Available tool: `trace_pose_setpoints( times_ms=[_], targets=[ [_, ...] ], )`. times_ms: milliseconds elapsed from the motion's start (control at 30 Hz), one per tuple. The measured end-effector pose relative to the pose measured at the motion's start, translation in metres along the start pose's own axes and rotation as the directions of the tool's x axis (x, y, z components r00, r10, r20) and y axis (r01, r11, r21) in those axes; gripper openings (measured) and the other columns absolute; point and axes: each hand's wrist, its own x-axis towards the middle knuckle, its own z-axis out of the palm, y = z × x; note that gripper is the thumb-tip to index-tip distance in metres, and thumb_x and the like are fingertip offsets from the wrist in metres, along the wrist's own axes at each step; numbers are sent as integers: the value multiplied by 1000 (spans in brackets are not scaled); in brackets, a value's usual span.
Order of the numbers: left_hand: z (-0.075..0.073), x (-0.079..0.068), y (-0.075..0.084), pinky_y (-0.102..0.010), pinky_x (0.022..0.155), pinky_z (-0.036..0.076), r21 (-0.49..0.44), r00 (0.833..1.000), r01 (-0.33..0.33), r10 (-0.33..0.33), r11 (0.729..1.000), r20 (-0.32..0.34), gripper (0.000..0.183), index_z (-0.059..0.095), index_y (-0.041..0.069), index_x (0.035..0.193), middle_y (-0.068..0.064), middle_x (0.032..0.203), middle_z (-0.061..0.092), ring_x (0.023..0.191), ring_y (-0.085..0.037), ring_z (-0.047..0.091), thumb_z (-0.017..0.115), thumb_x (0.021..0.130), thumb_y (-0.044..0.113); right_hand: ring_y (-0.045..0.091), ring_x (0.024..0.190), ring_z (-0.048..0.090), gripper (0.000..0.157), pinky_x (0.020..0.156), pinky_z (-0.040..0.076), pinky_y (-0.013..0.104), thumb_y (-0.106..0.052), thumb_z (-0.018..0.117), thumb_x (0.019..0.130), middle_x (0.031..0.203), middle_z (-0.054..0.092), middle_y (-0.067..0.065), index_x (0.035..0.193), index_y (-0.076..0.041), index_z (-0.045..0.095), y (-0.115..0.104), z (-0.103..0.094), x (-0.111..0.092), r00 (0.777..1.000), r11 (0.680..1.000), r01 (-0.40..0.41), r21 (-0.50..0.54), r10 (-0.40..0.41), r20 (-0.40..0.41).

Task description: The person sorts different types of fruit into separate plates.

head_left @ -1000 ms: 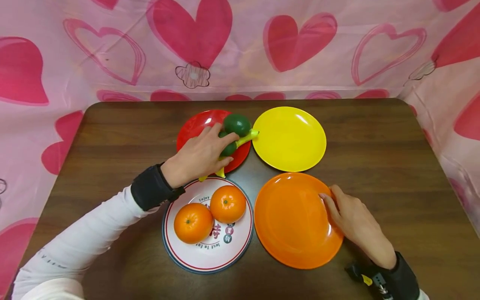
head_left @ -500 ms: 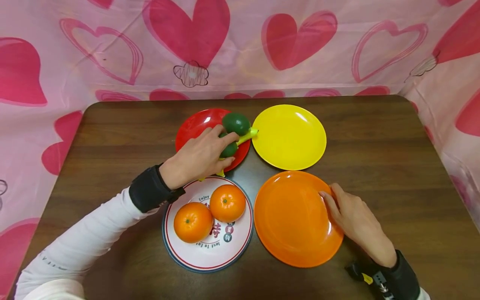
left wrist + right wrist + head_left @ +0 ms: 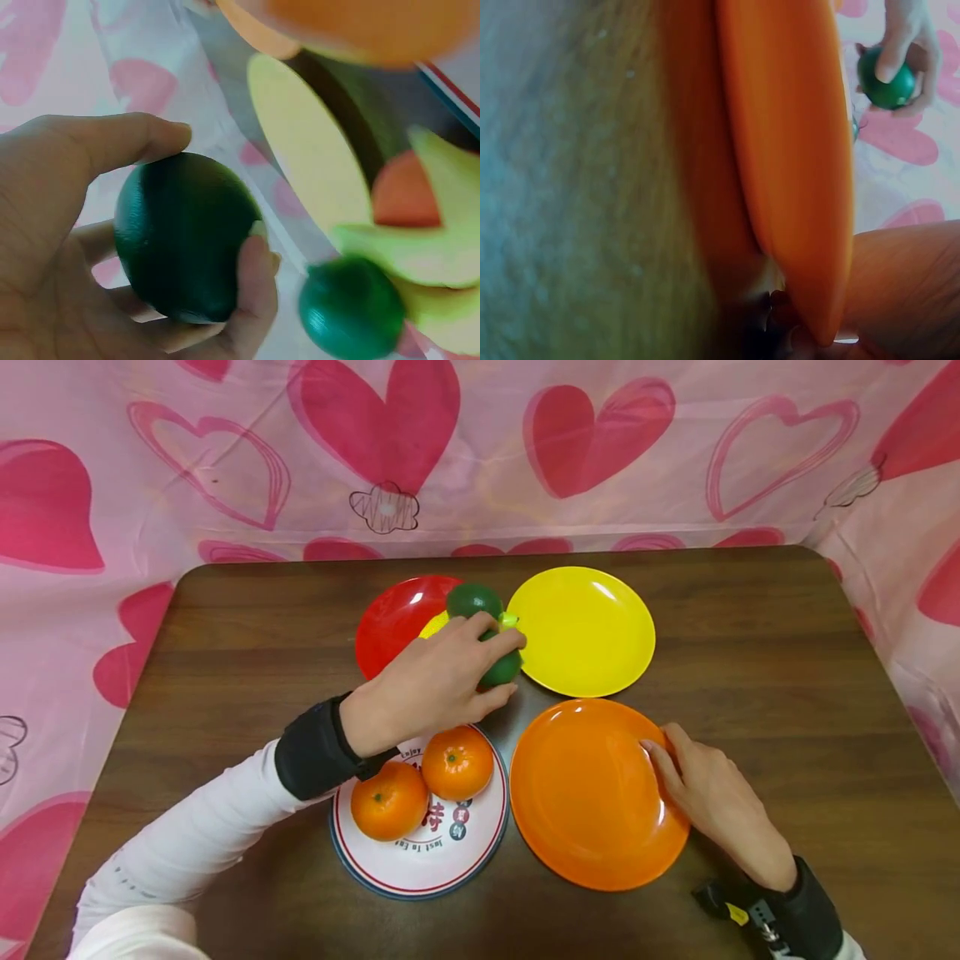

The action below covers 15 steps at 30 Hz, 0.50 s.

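My left hand grips a dark green, egg-shaped fruit, thumb on one side and fingers curled round the other. It is over the right edge of the red plate. Another dark green fruit rests on yellow bananas on that plate; the hand hides most of the bananas in the head view. My right hand holds the right rim of the orange plate, its thumb on top. In the right wrist view fingertips show dimly by the plate's lower end.
Two oranges sit on a white plate with a blue rim, under my left wrist. A yellow plate lies beside the red one, behind the orange plate. All stand on a brown wooden table before a pink heart-patterned cloth.
My left hand has moved right and a little toward me, lifting the green fruit off the bananas. More yellow shows behind its wrist. My right hand stays at the orange plate's rim.
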Motion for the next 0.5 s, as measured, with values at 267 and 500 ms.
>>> trace_pose_setpoints(
  times_ms=[267,500],
  targets=[
    [11,3,43,-27,78,48,53,986,-162,160,985,49,54,47,22,139,-6,124,52,101,-19,49,57,93,47,17,63,46,52,56,42,33,-58,37,98,74,47,2,111,-9,48,-1,0,0,1000,1000,-1,13,1,6],
    [33,6,76,-23,64,48,54,950,-267,254,962,180,49,45,23,139,-4,120,48,99,-19,48,53,96,45,18,60,44,49,54,39,34,-55,35,100,71,44,4,107,-7,46,-1,1,-1,1000,1000,22,1,-22,-12]
  ],
)
